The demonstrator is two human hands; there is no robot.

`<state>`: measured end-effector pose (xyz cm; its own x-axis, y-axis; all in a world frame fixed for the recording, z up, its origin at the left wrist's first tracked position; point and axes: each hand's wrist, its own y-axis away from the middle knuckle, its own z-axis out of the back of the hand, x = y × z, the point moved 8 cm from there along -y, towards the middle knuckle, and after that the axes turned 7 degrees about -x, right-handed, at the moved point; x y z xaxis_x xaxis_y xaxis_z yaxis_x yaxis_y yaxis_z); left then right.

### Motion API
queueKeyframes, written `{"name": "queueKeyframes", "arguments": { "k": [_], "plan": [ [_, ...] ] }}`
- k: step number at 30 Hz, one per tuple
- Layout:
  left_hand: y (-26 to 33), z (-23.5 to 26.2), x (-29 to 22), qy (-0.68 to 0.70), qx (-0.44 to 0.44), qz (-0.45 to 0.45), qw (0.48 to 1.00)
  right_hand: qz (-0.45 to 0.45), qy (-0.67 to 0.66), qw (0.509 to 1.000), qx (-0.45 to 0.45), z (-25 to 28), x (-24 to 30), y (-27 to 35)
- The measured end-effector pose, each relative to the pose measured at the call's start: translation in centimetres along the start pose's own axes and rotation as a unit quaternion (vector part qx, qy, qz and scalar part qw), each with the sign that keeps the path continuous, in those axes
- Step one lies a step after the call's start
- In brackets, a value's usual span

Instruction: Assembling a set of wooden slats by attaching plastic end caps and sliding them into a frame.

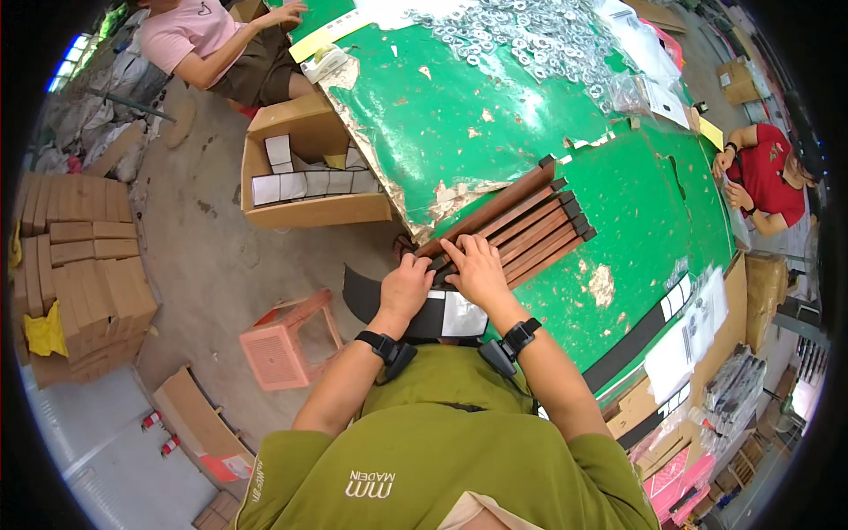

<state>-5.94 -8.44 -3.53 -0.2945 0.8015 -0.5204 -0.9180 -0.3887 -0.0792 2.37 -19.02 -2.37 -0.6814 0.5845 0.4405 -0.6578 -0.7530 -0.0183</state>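
Observation:
Several reddish-brown slats (541,231) with black end caps lie side by side at a slant on the green table (495,106). At their near ends my left hand (406,287) is closed, its fingers bent together; what it pinches is hidden. My right hand (479,272) curls over the slats beside it, its fingertips on the brown surface and its thumb toward the left hand. Below both hands a black strip (360,296) with a white label (463,316) runs along the table's near edge, and its left end curves out past the edge.
Left of the table stands an open cardboard box (318,210) holding white-labelled pieces. A pink plastic stool (274,349) is on the floor. Metal rings (530,35) are heaped at the far side. Black strips (632,340) lie right. Co-workers sit far left (199,44) and right (773,177).

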Motion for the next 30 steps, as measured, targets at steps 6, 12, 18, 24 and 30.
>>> {"name": "queueKeyframes", "arguments": {
  "k": [6, 12, 18, 24, 30],
  "plan": [
    [-0.3, -0.3, -0.1, 0.010, 0.007, -0.001, 1.000, -0.009, 0.016, 1.000, 0.022, -0.4, -0.1, -0.3],
    [-0.4, -0.7, -0.2, 0.009, 0.050, 0.015, 0.999, -0.037, 0.034, 0.995, 0.080, -0.6, -0.4, -1.1],
    [-0.8, -0.5, -0.1, 0.007, 0.078, 0.032, 0.996, -0.016, -0.024, 0.999, 0.035, -0.4, -0.8, -0.7],
    [-0.2, -0.6, 0.3, 0.003, 0.045, 0.029, 0.999, 0.003, -0.077, 0.997, -0.012, -0.2, -0.8, 0.6],
    [0.0, -0.2, 0.4, 0.015, 0.010, 0.035, 0.999, -0.003, -0.075, 0.997, -0.026, -0.2, -0.8, 0.4]
  ]
}}
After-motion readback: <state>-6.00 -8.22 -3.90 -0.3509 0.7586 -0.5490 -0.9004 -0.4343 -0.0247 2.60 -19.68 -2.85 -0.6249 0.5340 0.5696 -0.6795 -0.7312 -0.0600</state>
